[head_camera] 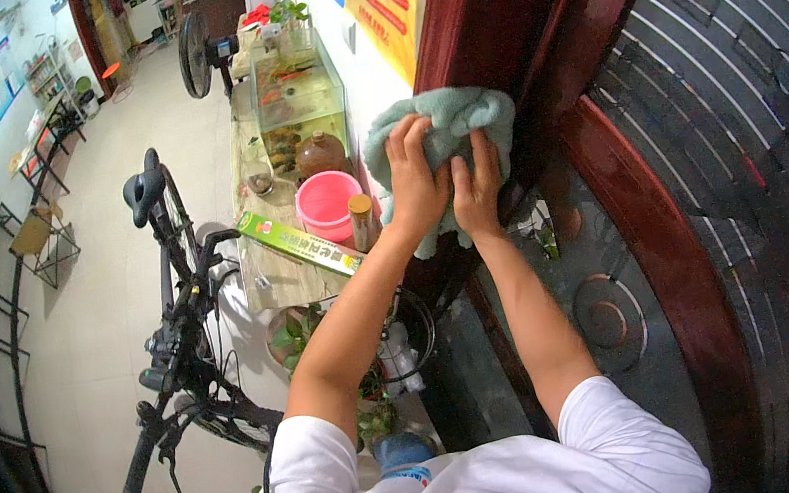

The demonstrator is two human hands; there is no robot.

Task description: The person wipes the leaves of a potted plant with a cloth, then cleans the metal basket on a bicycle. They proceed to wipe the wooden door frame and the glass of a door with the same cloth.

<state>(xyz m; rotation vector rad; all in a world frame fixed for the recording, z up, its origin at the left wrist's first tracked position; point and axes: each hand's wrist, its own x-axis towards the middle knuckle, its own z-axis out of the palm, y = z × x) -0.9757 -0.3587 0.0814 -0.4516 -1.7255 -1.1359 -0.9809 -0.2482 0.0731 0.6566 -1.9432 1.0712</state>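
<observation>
A pale green cloth is bunched up against the dark red wooden frame, beside the white wall. My left hand lies on the left part of the cloth with its fingers curled into it. On the right part, my right hand grips a fold of the same cloth. Both arms stretch out in front of me, and the two thumbs come close together. The cloth and my hands hide the piece of frame behind them.
Left of my arms a table holds a pink bucket, a lidded jar, a long green box, a brown jug and a fish tank. A bicycle stands further left. Potted plants sit below.
</observation>
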